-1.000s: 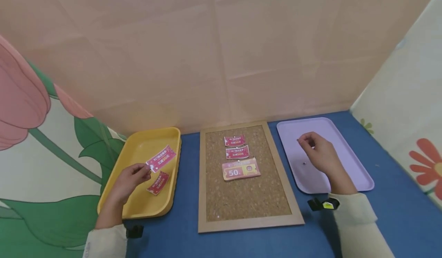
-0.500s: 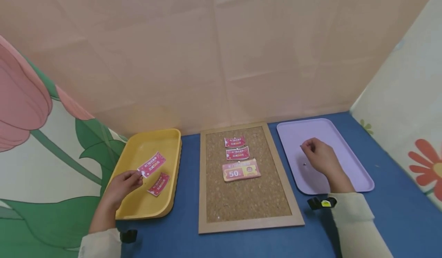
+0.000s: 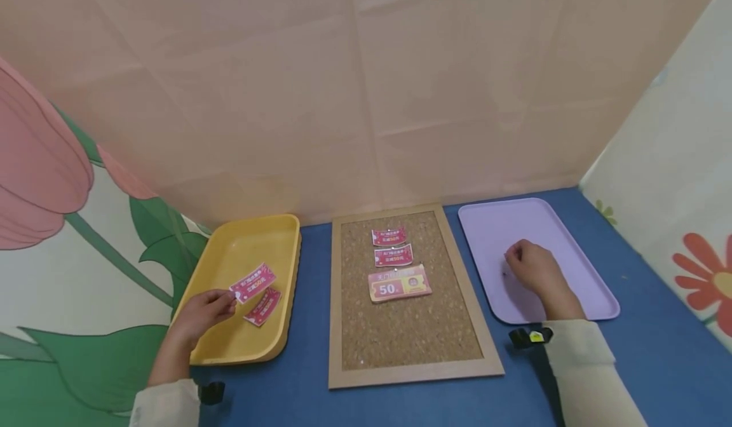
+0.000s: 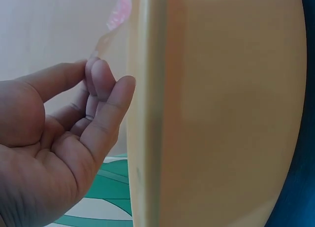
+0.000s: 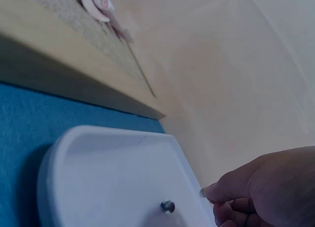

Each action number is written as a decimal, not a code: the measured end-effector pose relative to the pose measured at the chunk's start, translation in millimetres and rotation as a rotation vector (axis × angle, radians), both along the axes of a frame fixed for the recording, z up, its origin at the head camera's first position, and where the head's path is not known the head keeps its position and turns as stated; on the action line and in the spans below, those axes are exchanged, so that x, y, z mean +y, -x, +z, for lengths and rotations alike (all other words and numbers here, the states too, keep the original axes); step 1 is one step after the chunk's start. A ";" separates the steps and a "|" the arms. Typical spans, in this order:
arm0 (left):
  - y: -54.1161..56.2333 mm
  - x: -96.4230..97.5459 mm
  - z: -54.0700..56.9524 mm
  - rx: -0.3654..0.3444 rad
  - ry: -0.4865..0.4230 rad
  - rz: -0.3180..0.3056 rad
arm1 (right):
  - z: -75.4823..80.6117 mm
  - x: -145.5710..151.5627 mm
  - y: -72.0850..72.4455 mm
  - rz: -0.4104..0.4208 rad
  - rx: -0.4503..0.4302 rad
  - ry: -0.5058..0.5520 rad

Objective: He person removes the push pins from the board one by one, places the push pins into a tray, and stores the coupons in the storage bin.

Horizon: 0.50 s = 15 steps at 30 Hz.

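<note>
the held coupon (image 3: 253, 283), pink and oblong, is pinched at its near-left corner between thumb and fingers of the left hand (image 3: 203, 312). it lies in the air over the yellow tray (image 3: 251, 231); its long axis runs obliquely in the head view, from the fingertips up toward the far right, printed face up. in the left wrist view it appears as a foreshortened pink strip rising from the fingertips. just beside it, a second coupon (image 3: 263, 307) lies in the tray, its long axis slanting the same way but more steeply; whether the two touch cannot be told.

the right hand (image 3: 534, 267) is over the lilac tray (image 3: 577, 293), thumb and finger narrowed on a small shiny piece (image 5: 203, 193), whose direction is too small to read. a round metallic piece (image 5: 168, 206) lies on the tray below.

between the trays, on the blue table (image 3: 303, 401), the framed corkboard (image 3: 412, 332) bears two small pink coupons (image 3: 393, 256) and, nearer, a larger ticket (image 3: 399, 283), all with long axes roughly left to right.
</note>
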<state>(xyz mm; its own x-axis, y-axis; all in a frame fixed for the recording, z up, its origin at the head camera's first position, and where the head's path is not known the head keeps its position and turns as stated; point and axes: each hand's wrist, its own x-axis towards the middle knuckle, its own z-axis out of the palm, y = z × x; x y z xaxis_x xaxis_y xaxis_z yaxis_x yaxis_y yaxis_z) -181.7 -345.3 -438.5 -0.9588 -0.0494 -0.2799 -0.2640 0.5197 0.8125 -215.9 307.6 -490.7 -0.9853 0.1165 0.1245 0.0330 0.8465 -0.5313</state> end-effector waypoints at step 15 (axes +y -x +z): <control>-1.0 -0.5 -2.7 -0.018 0.021 -0.004 | -8.6 1.3 1.6 -0.007 -0.088 -0.006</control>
<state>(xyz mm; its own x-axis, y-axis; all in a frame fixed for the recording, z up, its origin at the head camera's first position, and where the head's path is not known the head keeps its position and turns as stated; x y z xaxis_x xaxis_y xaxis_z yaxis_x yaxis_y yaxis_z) -180.7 -345.8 -441.2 -0.9538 -0.0513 -0.2961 -0.2762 0.5378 0.7966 -217.5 309.0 -499.3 -0.9917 0.1225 0.0382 0.0848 0.8495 -0.5208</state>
